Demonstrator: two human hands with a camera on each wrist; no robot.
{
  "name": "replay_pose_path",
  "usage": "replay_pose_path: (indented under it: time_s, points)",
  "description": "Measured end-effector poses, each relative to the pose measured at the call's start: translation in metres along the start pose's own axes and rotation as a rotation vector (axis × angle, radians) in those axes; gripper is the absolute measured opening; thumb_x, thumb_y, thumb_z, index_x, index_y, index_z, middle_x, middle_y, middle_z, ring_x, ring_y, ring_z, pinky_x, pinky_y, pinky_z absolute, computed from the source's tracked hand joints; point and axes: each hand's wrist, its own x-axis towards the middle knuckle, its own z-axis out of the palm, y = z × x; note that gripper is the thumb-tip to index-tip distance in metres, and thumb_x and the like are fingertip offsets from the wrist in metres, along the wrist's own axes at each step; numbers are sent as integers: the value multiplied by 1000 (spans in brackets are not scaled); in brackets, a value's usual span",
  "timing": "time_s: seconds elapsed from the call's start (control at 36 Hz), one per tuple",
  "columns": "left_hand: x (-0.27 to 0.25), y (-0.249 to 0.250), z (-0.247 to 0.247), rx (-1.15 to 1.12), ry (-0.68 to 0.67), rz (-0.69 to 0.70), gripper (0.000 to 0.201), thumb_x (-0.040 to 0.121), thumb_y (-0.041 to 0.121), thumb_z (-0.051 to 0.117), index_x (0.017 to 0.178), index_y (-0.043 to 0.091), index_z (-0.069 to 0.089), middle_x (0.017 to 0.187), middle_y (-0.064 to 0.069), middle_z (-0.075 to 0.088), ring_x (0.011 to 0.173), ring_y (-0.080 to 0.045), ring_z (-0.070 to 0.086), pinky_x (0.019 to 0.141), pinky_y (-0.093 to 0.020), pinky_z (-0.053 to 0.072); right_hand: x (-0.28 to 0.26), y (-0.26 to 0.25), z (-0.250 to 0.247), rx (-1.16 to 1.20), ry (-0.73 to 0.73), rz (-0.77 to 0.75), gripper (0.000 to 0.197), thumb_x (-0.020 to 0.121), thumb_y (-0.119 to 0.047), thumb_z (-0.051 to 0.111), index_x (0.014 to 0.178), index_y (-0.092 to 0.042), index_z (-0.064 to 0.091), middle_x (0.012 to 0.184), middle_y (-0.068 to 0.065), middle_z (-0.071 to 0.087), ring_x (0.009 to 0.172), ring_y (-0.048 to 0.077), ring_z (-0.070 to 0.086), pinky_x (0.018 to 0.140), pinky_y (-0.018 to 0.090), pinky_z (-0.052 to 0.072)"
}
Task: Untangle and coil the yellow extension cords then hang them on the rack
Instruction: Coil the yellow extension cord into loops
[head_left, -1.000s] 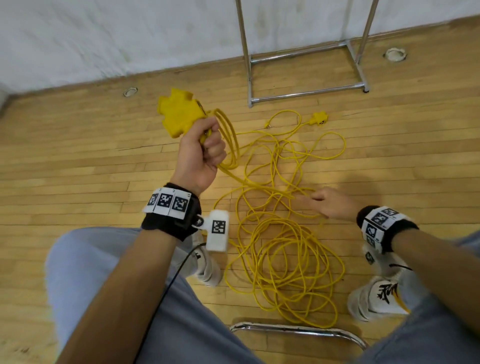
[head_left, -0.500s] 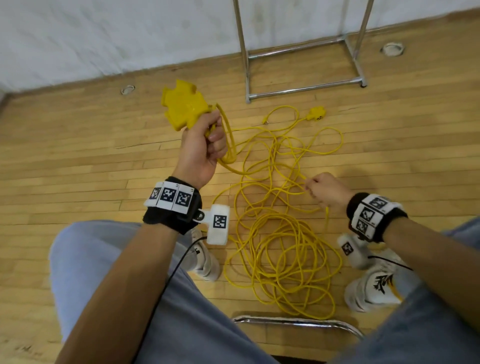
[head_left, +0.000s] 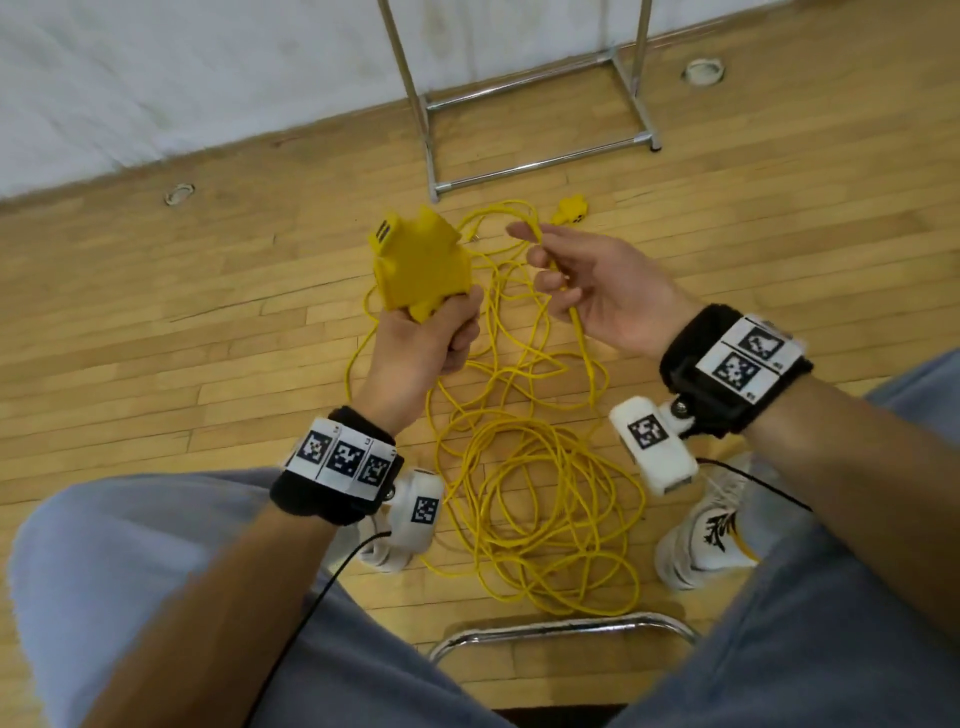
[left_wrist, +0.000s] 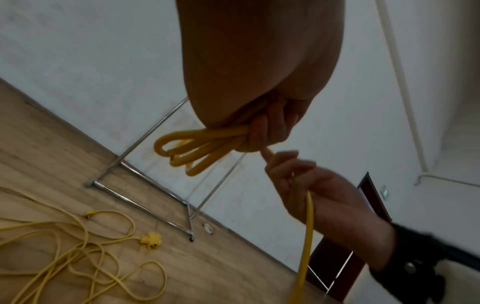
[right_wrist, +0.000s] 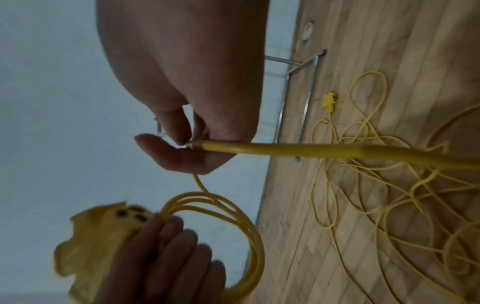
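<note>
My left hand (head_left: 431, 338) grips a yellow multi-outlet socket block (head_left: 421, 260) together with a few small cord loops (left_wrist: 197, 150), raised above the floor. My right hand (head_left: 587, 296), palm up just to the right of the block, pinches a strand of the yellow extension cord (head_left: 576, 322) between thumb and fingers (right_wrist: 179, 142). That strand runs down to the tangled cord pile (head_left: 535, 499) on the wooden floor between my feet. A small yellow plug end (head_left: 571, 210) lies on the floor near the rack base.
The chrome rack's base and uprights (head_left: 540, 166) stand by the white wall beyond the pile. A chrome chair bar (head_left: 561, 631) runs close below me. My white shoes (head_left: 706, 535) flank the pile. Two round floor fittings (head_left: 179, 194) sit in the boards.
My right hand has risen from the pile with a cord strand and turned palm up beside the socket block. The left hand holding the block has dropped slightly toward the centre.
</note>
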Motion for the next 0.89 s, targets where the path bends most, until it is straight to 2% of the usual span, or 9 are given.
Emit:
replay_pose_path:
  time_s: [0.14, 0.31, 0.42, 0.47, 0.58, 0.67, 0.69, 0.81, 0.89]
  points:
    - [-3, -2, 13, -73, 82, 47, 29, 103, 13, 58, 74, 12, 53, 55, 3, 42, 48, -13, 29, 51, -34, 18, -16, 14, 20, -296, -82, -173, 34, 108, -14, 48, 140, -14, 60, 84, 1, 57, 63, 13, 48, 47, 22, 36]
    - [-1, -2, 15, -95, 127, 113, 30, 105, 19, 56, 76, 11, 58, 58, 1, 48, 50, -13, 37, 53, -31, 27, -24, 34, 35, -472, -15, -384, 36, 108, -12, 51, 143, -17, 58, 89, 11, 63, 61, 20, 50, 45, 29, 41]
    - [0, -4, 13, -152, 130, 145, 24, 106, 20, 54, 88, 8, 63, 61, -1, 49, 52, -16, 40, 54, -35, 27, -30, 44, 43, -606, 58, -514, 32, 106, -10, 55, 137, -17, 52, 87, 15, 68, 52, 25, 51, 42, 34, 43]
    - [0, -3, 12, -182, 124, 154, 24, 106, 21, 53, 89, 6, 64, 62, -3, 49, 53, -17, 41, 54, -34, 29, -33, 50, 47, -642, 83, -549, 21, 105, -11, 57, 124, -12, 51, 85, 14, 69, 48, 25, 51, 40, 35, 42]
    - [-1, 1, 11, -227, 113, 151, 37, 106, 17, 51, 71, 7, 57, 60, -6, 50, 51, -17, 43, 53, -30, 35, -38, 61, 52, -752, 127, -657, 13, 103, -13, 62, 111, -7, 54, 79, 5, 72, 51, 10, 56, 48, 26, 42]
    - [-2, 0, 10, -280, 111, 131, 25, 106, 14, 50, 87, 4, 64, 62, -4, 54, 51, -15, 44, 53, -28, 37, -38, 68, 54, -847, 167, -759, 8, 102, -14, 64, 108, -12, 59, 82, -3, 74, 62, 18, 66, 56, 40, 50]
    - [-2, 0, 10, -297, 112, 122, 23, 106, 13, 49, 92, 5, 66, 62, -2, 54, 51, -14, 44, 53, -28, 37, -37, 70, 54, -864, 182, -779, 7, 102, -13, 64, 107, -15, 59, 83, -5, 73, 65, 21, 68, 58, 40, 52]
    - [-2, 0, 9, -323, 106, 100, 21, 106, 12, 48, 101, 8, 69, 63, -3, 48, 54, -13, 44, 53, -28, 35, -39, 75, 56, -939, 236, -817, 10, 101, -11, 64, 106, -18, 62, 84, -7, 70, 62, 16, 66, 52, 18, 43]
    - [-1, -2, 6, -347, 82, 94, 18, 103, 13, 51, 104, 8, 68, 65, -2, 46, 57, -13, 44, 54, -28, 34, -38, 77, 56, -966, 255, -833, 10, 101, -10, 64, 109, -15, 64, 87, -7, 68, 61, 16, 64, 52, 27, 49]
